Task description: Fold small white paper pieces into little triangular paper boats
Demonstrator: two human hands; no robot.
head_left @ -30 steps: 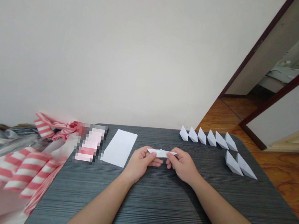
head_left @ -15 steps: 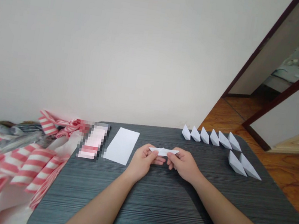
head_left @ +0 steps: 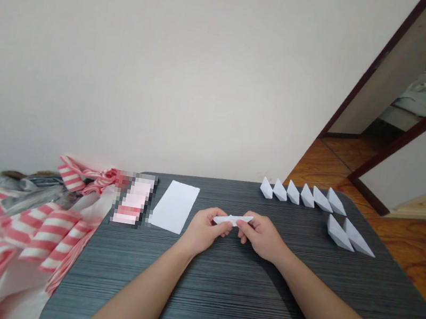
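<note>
On the dark grey streaked bench (head_left: pixel 216 289), six folded white paper boats (head_left: pixel 293 193) stand in a row, with two more (head_left: pixel 341 233) just in front. A blank white sheet (head_left: pixel 175 206) lies beside a blurred pink packet (head_left: pixel 133 201); pink-striped plastic bags (head_left: pixel 43 232) heap against the bench's left edge.

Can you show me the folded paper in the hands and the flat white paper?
Folded paper strip (head_left: pixel 232 220): head view, point on its middle.
Flat white paper sheet (head_left: pixel 175 206): head view, point on its middle.

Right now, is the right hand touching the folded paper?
Touching. The head view shows the right hand pinching the right end of the folded paper, with no gap between them.
</note>
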